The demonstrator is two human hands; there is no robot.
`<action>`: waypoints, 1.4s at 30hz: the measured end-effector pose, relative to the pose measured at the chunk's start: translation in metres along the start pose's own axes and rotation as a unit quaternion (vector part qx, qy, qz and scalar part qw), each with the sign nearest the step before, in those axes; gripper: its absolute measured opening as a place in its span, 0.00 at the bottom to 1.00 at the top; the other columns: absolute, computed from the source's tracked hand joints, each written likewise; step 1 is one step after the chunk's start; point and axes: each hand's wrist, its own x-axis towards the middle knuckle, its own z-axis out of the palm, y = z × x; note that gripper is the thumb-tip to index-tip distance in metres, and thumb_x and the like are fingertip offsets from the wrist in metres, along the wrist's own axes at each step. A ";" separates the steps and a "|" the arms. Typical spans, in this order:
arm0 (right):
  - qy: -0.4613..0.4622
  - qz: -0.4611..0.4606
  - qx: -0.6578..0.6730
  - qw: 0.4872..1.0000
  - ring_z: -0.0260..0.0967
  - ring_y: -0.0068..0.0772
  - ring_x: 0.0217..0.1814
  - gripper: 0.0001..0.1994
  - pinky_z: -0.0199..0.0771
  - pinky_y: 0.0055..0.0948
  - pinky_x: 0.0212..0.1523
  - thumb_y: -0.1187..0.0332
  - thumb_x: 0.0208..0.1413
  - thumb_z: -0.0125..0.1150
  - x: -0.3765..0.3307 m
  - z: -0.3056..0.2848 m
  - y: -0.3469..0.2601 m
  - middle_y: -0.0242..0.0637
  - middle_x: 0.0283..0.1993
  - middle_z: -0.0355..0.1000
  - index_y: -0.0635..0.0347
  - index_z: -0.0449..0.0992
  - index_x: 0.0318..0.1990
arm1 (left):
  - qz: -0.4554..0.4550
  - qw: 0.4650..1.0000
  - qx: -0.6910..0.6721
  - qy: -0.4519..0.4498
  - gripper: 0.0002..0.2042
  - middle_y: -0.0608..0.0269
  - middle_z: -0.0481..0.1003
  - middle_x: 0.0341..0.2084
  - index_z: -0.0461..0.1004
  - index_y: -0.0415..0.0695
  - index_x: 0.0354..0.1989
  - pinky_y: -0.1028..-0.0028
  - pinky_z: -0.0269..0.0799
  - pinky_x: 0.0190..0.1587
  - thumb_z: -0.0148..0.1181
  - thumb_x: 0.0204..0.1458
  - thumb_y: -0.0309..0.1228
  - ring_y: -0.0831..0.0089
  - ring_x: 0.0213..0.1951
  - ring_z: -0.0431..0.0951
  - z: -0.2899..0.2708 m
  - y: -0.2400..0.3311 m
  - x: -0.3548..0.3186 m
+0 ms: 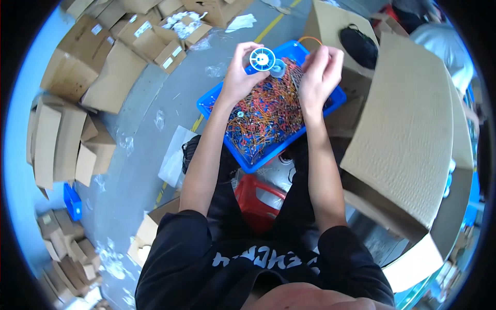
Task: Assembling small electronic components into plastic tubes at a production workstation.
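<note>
My left hand (242,77) is closed around a round white plastic piece (262,59) with spokes inside its rim and a pale blue part (278,68) beside it. A little to the right, my right hand (320,77) has its fingers pinched together. A thin orange wire (310,38) curves up at those fingertips and seems to be held there. Below both hands is a blue plastic tray (247,168), heaped with tangled red, orange, yellow and dark wires (268,111). One small whitish round piece (240,114) lies on the heap.
A large open cardboard box (400,129) rises close to my right arm; a black bag (358,45) lies on another carton behind it. Several cartons (72,57) stand at left. A red stool (253,206) is between my legs. Another person's pale sleeve (444,49) shows at far right.
</note>
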 end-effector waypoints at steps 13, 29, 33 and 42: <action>-0.227 -0.161 -0.099 0.955 0.69 0.34 0.19 0.02 0.67 0.28 0.21 0.76 0.59 0.51 -0.036 0.047 -0.017 0.44 0.23 0.69 0.65 0.67 0.37 | 0.061 0.981 -0.076 0.167 0.30 0.54 0.66 0.54 0.62 0.42 0.52 0.70 0.69 0.55 0.66 0.38 0.14 0.69 0.53 0.71 -0.031 0.039 -0.012; -0.229 -0.118 -0.123 0.958 0.72 0.44 0.23 0.03 0.69 0.33 0.23 0.74 0.60 0.51 -0.037 0.048 -0.012 0.47 0.26 0.72 0.65 0.67 0.36 | 0.038 0.978 -0.120 0.164 0.30 0.54 0.66 0.53 0.61 0.41 0.52 0.67 0.66 0.58 0.65 0.39 0.15 0.67 0.56 0.68 -0.025 0.056 -0.014; -0.237 -0.089 -0.151 0.956 0.72 0.47 0.25 0.03 0.69 0.35 0.24 0.74 0.60 0.51 -0.035 0.048 -0.009 0.49 0.26 0.72 0.64 0.68 0.36 | 0.043 0.979 -0.113 0.165 0.30 0.54 0.66 0.53 0.60 0.41 0.52 0.68 0.66 0.58 0.66 0.39 0.15 0.67 0.56 0.68 -0.024 0.055 -0.015; -0.256 -0.096 -0.160 0.948 0.72 0.47 0.25 0.04 0.69 0.35 0.24 0.72 0.58 0.53 -0.034 0.045 -0.013 0.48 0.26 0.72 0.63 0.69 0.35 | 0.031 0.980 -0.054 0.190 0.30 0.56 0.68 0.52 0.60 0.40 0.53 0.71 0.65 0.57 0.67 0.40 0.18 0.68 0.53 0.70 -0.023 0.050 -0.015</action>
